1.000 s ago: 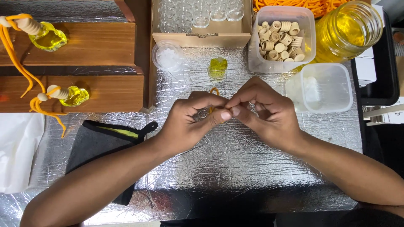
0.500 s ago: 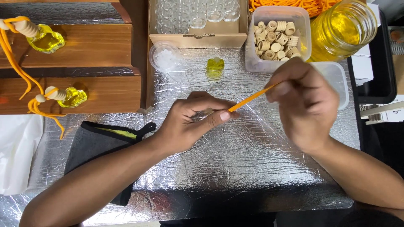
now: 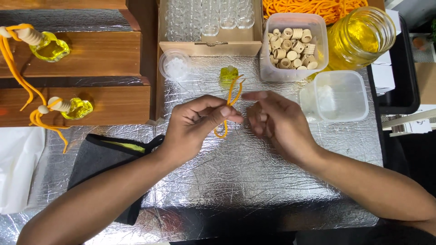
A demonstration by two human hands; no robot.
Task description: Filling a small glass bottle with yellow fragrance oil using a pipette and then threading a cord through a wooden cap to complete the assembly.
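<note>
My left hand (image 3: 200,120) pinches a doubled orange cord (image 3: 230,97) between thumb and fingers; a loop sticks up above the pinch and the ends curl below it. Just to its right my right hand (image 3: 272,120) hovers with fingers loosely spread, the index finger pointing at the loop, and it holds nothing. Behind the cord a small glass bottle of yellow liquid (image 3: 228,75) stands on the foil-covered table (image 3: 236,181).
At the back are a cardboard box of empty glass bottles (image 3: 209,18), a tub of wooden caps (image 3: 293,45), a large jar of yellow liquid (image 3: 361,36) and an empty plastic tub (image 3: 338,95). Wooden shelves (image 3: 91,50) at left hold two finished corded bottles. A dark cloth (image 3: 104,159) lies front left.
My right hand had pulled the cord out taut to the upper right; it has now let go and come back beside my left hand. The cord now stands folded in a loop.
</note>
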